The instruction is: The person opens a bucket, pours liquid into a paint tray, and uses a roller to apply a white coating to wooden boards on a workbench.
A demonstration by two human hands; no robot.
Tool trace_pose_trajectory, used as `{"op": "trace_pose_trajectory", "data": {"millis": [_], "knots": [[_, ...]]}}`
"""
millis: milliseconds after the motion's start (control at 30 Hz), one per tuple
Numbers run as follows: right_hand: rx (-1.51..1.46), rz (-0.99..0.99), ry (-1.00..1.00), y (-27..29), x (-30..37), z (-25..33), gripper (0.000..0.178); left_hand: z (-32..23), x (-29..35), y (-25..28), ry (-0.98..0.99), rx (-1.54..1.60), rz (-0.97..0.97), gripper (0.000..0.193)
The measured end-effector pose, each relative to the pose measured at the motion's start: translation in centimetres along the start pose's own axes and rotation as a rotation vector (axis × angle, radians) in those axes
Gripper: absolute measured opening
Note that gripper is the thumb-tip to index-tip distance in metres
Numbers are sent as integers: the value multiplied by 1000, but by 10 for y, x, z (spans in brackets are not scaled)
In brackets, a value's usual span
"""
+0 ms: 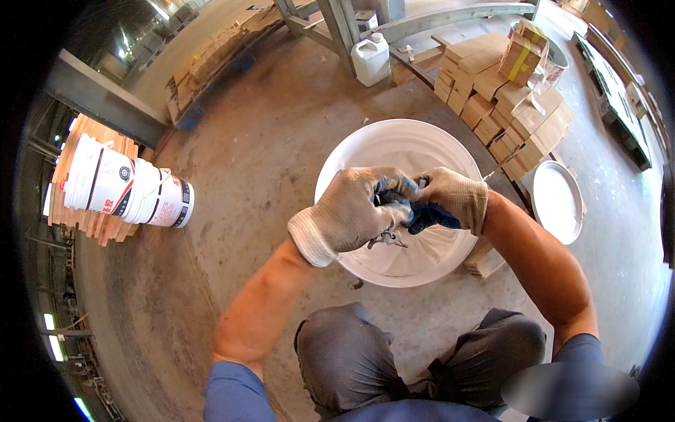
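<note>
Both my hands wear beige knit gloves with blue palms and meet above a white round bucket [351, 151]. A crumpled white plastic liner [429, 259] lies inside the bucket. My left hand [355, 207] is closed, and a small bunch of thin metal pieces [389, 238], perhaps keys, pokes out below its fingers. With fingers curled in, my right hand [451, 197] touches the left fingertips. What lies between the two hands is mostly hidden by the gloves.
Two stacked white buckets [130, 184] stand at the left beside wood planks. Right of my bucket are a stack of brown cardboard boxes [503, 105] and a round white lid [557, 200]. A white jug [370, 60] stands by a metal frame post [339, 32].
</note>
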State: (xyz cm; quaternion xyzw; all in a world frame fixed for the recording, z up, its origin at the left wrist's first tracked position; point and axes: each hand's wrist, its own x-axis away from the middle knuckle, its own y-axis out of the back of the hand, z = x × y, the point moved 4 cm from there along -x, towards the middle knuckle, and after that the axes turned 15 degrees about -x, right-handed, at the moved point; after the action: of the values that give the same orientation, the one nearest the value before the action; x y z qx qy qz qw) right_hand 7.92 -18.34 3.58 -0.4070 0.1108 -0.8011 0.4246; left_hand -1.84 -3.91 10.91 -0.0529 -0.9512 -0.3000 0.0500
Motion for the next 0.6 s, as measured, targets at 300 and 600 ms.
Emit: {"op": "trace_pose_trajectory", "data": {"millis": [300,600], "knots": [[116,75,63,0,2,7,35,18,2,16,-7,-180,64,18],[439,-33,240,-4,13,19,27,30,-11,11,-64,-310,28,22]]}}
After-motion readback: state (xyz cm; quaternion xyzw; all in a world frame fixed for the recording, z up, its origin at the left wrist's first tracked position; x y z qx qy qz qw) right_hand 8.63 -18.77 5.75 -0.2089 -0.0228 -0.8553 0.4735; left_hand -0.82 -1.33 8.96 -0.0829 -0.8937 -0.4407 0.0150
